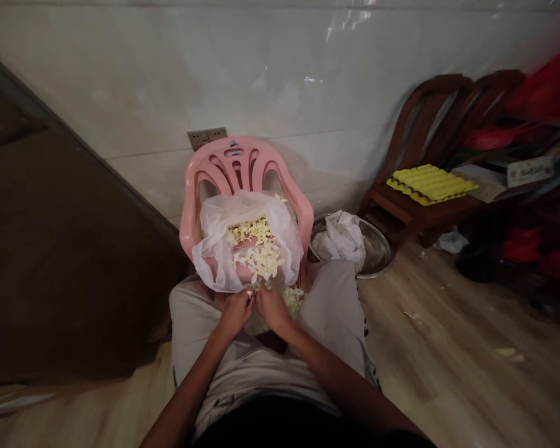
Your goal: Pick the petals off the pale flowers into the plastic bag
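A small pink plastic chair (242,163) stands in front of my knees against the wall. On its seat lies an open white plastic bag (214,249) holding a heap of pale yellow-white flower buds (259,249). My left hand (236,310) and my right hand (273,306) meet just below the bag's near edge, fingers pinched together on a small pale bud between them. More buds (292,297) lie in my lap beside the right hand. What exactly the fingertips grip is too small to make out clearly.
A metal basin (378,252) with crumpled white plastic sits on the floor right of the chair. Dark wooden chairs (420,124) carry a yellow egg tray (429,182) and clutter at right. A dark panel rises at left. Scraps dot the wooden floor.
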Motion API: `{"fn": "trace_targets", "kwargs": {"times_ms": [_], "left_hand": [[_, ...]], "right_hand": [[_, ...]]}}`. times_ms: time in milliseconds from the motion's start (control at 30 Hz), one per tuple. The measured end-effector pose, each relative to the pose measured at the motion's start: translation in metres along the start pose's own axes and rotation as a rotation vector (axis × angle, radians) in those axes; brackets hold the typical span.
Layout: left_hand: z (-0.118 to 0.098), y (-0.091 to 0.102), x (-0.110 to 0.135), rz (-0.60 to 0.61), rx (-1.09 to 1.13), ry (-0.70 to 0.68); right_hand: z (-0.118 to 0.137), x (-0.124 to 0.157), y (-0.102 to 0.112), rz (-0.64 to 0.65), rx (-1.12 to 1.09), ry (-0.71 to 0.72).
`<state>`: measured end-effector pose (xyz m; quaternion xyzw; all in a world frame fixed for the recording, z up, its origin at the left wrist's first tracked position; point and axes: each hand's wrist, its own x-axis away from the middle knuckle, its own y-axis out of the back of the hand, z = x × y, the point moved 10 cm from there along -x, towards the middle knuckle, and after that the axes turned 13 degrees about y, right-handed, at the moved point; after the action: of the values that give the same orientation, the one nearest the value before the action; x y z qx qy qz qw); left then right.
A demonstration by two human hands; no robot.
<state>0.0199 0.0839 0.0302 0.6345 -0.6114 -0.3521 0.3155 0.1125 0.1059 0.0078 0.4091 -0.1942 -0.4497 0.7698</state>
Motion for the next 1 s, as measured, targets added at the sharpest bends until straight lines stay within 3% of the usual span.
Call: {"fn": "trace_targets", "kwargs": {"times_ms": [233, 433, 567, 733, 1000], "left_hand": [[0.029, 0.01, -0.004, -0.093, 0.32, 0.14], [0.043, 0.01, -0.003, -0.077, 0.431, 0.202], [0.044, 0.007, -0.005, -0.06, 0.5, 0.187], [0.041, 0.014, -0.003, -0.097, 0.552, 0.176], [0.029, 0.027, 0.002, -0.134, 0.488, 0.118]], "right_hand": [[0.01, -0.002, 0.002, 0.014, 0.028, 0.093], [0.012, -0.003, -0.006, -0.019, -0.082, 0.195], [0.008, -0.003, -0.008, -0.082, -0.454, 0.212], [0.001, -0.002, -0.042, 0.089, -1.058, -0.018], [0.004, 0.004, -0.03, 0.104, -1.356, -0.162]]}}
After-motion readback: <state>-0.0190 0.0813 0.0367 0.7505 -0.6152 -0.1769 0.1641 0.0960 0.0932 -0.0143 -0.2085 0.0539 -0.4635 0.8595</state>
